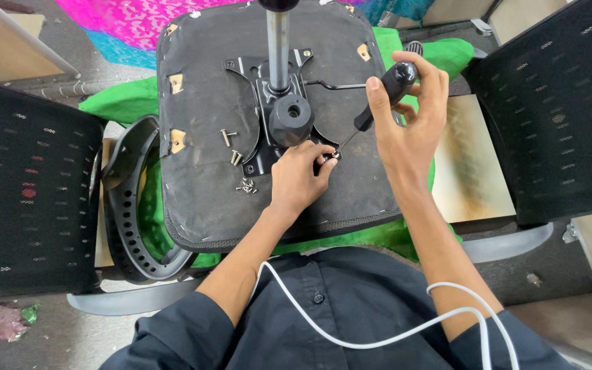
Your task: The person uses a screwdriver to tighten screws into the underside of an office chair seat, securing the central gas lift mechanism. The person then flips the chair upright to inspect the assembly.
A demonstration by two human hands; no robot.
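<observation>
Black-handled screwdriver (377, 103) gripped tight in the right hand (409, 116), tip down on a screw (335, 155) the left hand (301, 175) fingers pinch against the seat (200, 192) plate (258, 147).

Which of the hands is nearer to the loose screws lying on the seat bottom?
Left. The left hand sits just right of the loose screws; the right hand is farther right, gripping the screwdriver.

A black screwdriver (378, 103) works over a black seat underside (207, 185); green cloth (121, 99) beneath; pink patterned fabric (131, 17) beyond.
</observation>
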